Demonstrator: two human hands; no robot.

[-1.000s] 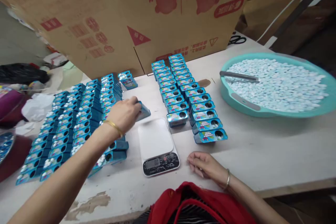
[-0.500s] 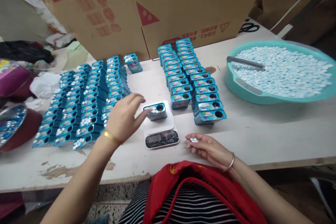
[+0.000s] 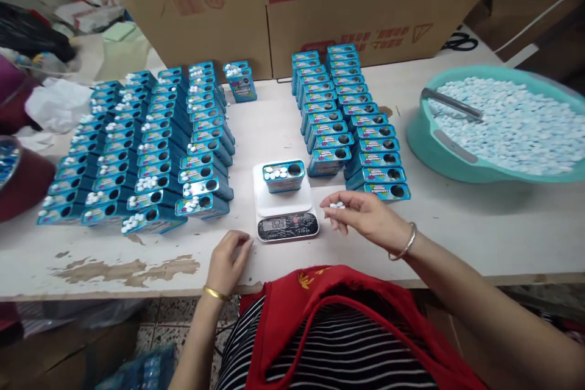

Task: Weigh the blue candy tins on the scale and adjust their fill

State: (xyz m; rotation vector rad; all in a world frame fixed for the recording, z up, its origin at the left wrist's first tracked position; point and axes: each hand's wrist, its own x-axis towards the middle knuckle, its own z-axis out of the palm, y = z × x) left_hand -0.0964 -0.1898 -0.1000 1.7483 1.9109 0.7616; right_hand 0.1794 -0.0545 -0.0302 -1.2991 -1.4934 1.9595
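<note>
On the white digital scale (image 3: pixel 284 202) stands a blue tin (image 3: pixel 283 181), with several white tablets lying on its top beside a dark round hole. My left hand (image 3: pixel 227 263) rests on the table left of the scale's display, fingers loosely curled, thumb apart, nothing visible in it. To the right of the scale, my right hand (image 3: pixel 361 214) is closed around a few white tablets (image 3: pixel 337 205), held between thumb and fingers. It is just above the table and apart from the tin.
Rows of blue tins with tablets on top (image 3: pixel 153 152) fill the left; two more rows of tins (image 3: pixel 329 128) stand right of centre. A turquoise basin (image 3: pixel 423 146) of tablets with a grey-handled tool (image 3: pixel 452 103) is at the right. A large cardboard box (image 3: pixel 228 12) stands behind.
My left hand has drawn back from the tin on the scale to the table's front edge. Several tablets now show on that tin. The right hand still holds its tablets.
</note>
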